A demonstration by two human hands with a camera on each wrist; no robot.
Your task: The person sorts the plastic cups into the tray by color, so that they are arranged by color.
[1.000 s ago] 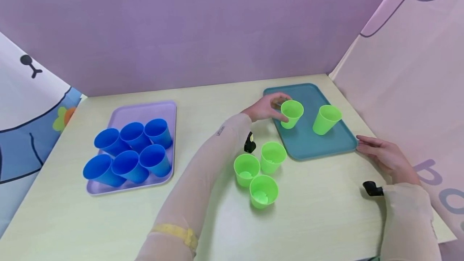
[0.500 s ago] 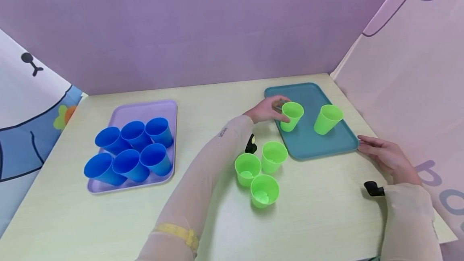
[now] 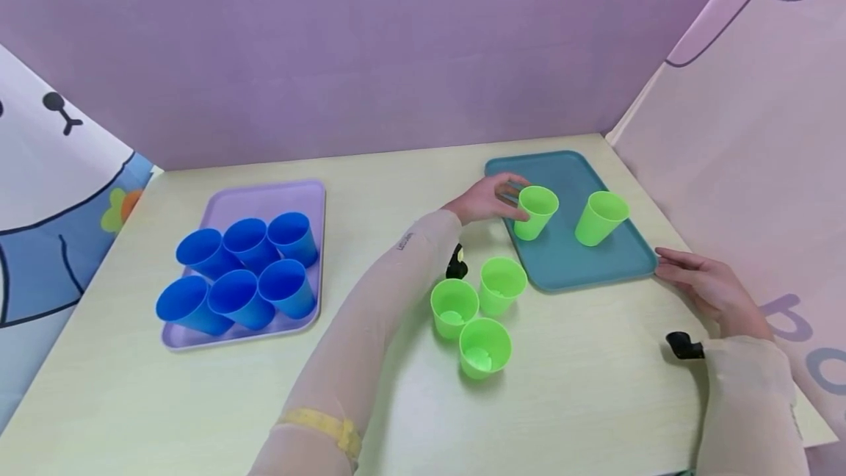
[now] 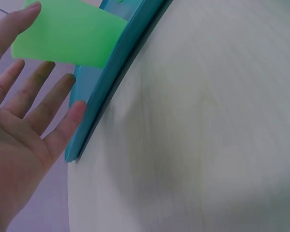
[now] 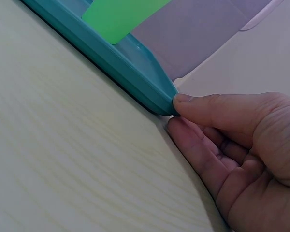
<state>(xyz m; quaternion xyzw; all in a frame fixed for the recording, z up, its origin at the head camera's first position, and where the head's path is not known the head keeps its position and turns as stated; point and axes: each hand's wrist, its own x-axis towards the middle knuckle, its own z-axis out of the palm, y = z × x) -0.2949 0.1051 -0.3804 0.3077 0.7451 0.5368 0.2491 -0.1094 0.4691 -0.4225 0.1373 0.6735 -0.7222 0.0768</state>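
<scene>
My left hand (image 3: 485, 199) reaches to the left side of a light green cup (image 3: 537, 213), which stands upright on the teal tray (image 3: 562, 270). In the left wrist view the fingers (image 4: 50, 104) are spread and loosely bent, and the thumb overlaps the cup's wall. A second green cup (image 3: 601, 219) stands to its right on the same tray. At the tray's near right corner is my right hand (image 3: 714, 289). The right wrist view has its thumb and forefinger pinching that corner (image 5: 166, 104), the other fingers folded behind.
Three more green cups (image 3: 485, 347) stand grouped on the pale table (image 3: 581, 388), just in front of the teal tray. On the left, a lilac tray (image 3: 264, 200) carries several blue cups (image 3: 241, 300). A purple backdrop (image 3: 370, 57) rises behind the table.
The green cup beside my left hand has come slightly down and nearer on the tray. My right hand keeps its place at the corner; the head view shifts a little.
</scene>
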